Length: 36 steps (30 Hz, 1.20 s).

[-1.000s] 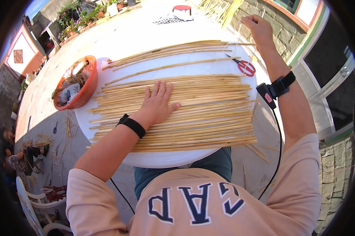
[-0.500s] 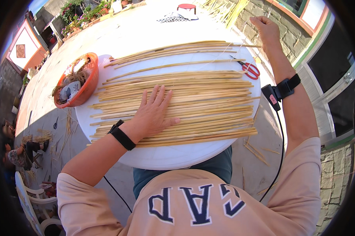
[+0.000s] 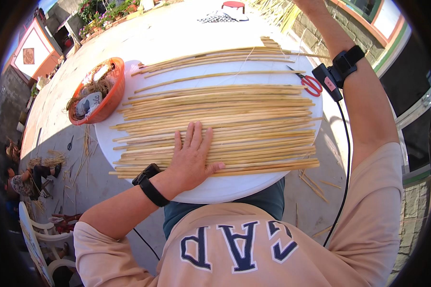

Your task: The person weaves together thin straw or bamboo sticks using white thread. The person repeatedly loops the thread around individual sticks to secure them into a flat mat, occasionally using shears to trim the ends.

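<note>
My left hand [image 3: 192, 160] lies flat, fingers spread, on the near rows of pale yellow stalks [image 3: 253, 128], which lie side by side across a round white table [image 3: 220, 190]. My right hand [image 3: 312, 5] is raised at the far right, cut off by the upper edge, so its fingers are hidden. A thin pale thread [image 3: 300, 39] runs from the stalks up towards it. Beyond the main layer lie one separate stalk [image 3: 215, 78] and a looser group of stalks [image 3: 210, 58]. Red-handled scissors [image 3: 312, 86] rest by the table's right rim.
An orange basin [image 3: 111, 101] with fibres and cloth stands at the table's left. Further off are a red stool [image 3: 233, 5] and a heap of stalks [image 3: 275, 13]. Another person [image 3: 29, 179] sits at the far left. A cable [image 3: 345, 167] hangs from my right wrist.
My right hand has risen further up and partly out of view. My left hand has slid nearer to me over the stalks, still flat.
</note>
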Available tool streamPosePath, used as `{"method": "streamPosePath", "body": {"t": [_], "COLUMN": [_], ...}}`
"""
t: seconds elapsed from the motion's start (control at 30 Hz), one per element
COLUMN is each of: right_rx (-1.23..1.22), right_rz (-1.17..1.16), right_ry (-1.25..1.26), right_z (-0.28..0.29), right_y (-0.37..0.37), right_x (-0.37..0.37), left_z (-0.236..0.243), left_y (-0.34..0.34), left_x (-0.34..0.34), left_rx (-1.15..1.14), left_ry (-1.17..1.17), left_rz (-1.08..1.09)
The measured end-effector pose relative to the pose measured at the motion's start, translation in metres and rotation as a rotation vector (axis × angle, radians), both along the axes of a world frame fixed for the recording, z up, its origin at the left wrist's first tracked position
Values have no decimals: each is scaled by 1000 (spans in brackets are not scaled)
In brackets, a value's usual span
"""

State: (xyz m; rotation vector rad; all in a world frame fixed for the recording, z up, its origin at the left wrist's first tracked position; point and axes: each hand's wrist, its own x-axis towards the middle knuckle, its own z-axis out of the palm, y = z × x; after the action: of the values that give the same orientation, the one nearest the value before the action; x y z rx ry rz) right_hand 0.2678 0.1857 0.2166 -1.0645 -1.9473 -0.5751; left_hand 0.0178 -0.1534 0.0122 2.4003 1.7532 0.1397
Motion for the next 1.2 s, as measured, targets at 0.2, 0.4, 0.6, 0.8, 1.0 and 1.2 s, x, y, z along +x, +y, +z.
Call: {"method": "streamPosePath", "body": {"t": [0.2,0.4,0.6,0.8,1.0,1.2], "right_rx": [-487,-807,-960,-1082,-993,-912], "right_rz": [24,287,380,539,536,506], "right_ry": [-253,-192,-95,-106,-62,-87], "right_z": [-75,-140,-160,-170,-191,-194], "right_y": [-71,-168,-205,-268,-278,-286], "right_x": [-20,-23,-24,-36,-47,-47], "left_z": [23,12,-5,-11,-14,-14], "left_y": [-36,-62,-69,-66,-66,-65], "left_x": [-12,-13,-4,2,1,1], "left_rx": [4,15,187,194,212,240], "left_ry": [-73,-136,-200,-295,-301,-290], "left_rz": [-123,-103,-89,-153,-162,-169]}}
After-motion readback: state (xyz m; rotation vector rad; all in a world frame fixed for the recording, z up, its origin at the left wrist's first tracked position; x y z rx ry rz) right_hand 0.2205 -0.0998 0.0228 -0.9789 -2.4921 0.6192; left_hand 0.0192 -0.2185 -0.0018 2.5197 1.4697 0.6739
